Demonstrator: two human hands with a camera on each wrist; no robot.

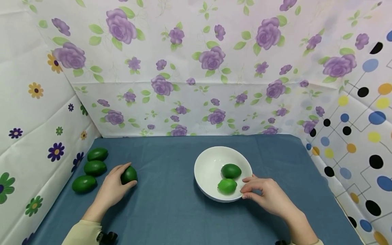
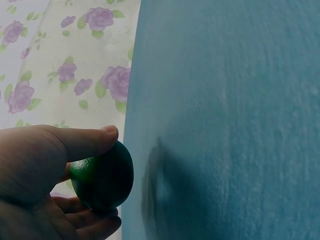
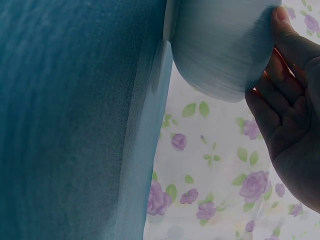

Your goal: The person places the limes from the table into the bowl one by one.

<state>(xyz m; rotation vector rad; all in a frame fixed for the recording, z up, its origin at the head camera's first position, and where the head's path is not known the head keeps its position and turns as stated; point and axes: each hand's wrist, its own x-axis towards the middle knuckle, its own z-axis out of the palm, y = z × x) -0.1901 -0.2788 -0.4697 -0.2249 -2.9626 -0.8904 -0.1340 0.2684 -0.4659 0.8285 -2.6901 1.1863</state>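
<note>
Presumably to stop it rolling, the left hand (image 1: pixel 112 188) grips a green fruit (image 1: pixel 130 175) at left; the right hand (image 1: pixel 269 195) holds the white bowl (image 1: pixel 207 170) by its right side, likely steadying it.

- Left sleeve (image 1: pixel 81 233): pale cream-yellow, plain cloth, lightly creased, hem ending just short of the wrist
- Left hand (image 1: pixel 113 186): bare, five fingers, thumbnail short
- Black device (image 1: pixel 107 237) at left wrist: small, blocky, with a rounded knob-like end
- Right hand (image 1: pixel 269 195): bare, slender fingers
- Right sleeve (image 1: pixel 316 242): same pale cream, only the edge showing
- Second black device (image 1: pixel 280 242) at right wrist: mostly cut off by frame, details unclear
</note>
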